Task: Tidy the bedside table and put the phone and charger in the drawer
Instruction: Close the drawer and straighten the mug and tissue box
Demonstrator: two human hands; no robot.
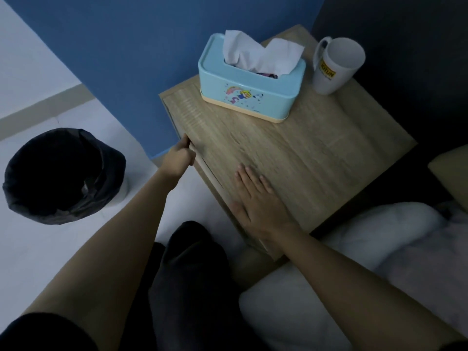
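The wooden bedside table (316,153) fills the middle of the head view. My left hand (178,158) grips the pale bar handle (210,174) of the drawer at the table's front left edge; the drawer looks closed. My right hand (258,198) lies flat, palm down, on the table top near the front edge, holding nothing. No phone or charger shows anywhere. A light-blue tissue box (253,82) with white tissue sticking out stands at the back of the table top. To its right stands a white mug (334,64) with a yellow label.
A bin lined with a black bag (63,176) stands on the white floor at the left. A blue wall (139,59) rises behind the table. White bedding and a pillow (379,249) lie at the lower right. My dark-clothed knee (192,262) is below the table.
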